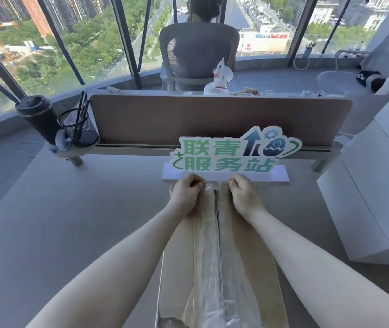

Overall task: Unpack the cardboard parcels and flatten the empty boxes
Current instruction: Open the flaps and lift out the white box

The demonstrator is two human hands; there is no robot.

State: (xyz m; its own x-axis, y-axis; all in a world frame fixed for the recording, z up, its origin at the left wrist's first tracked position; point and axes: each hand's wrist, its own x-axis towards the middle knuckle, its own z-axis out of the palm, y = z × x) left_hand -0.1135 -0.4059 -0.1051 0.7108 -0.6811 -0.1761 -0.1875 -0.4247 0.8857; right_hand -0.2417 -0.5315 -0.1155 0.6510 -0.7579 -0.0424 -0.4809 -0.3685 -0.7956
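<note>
While the cardboard box point(221, 268) lies beneath them, both hands point(185, 195) point(244, 195) grip its far flaps.

Brown cardboard box point(243, 268), green-lettered sign point(231, 153)

Single head-worn wide-angle view, looking forward and down.

The camera sits above the near edge of the desk point(70, 221), close over both forearms, which reach away from it to a box point(243, 268) directly below. It faces across the desk toward a divider point(212, 119) and windows point(82, 43) beyond; straight lines bow at the edges.
</note>
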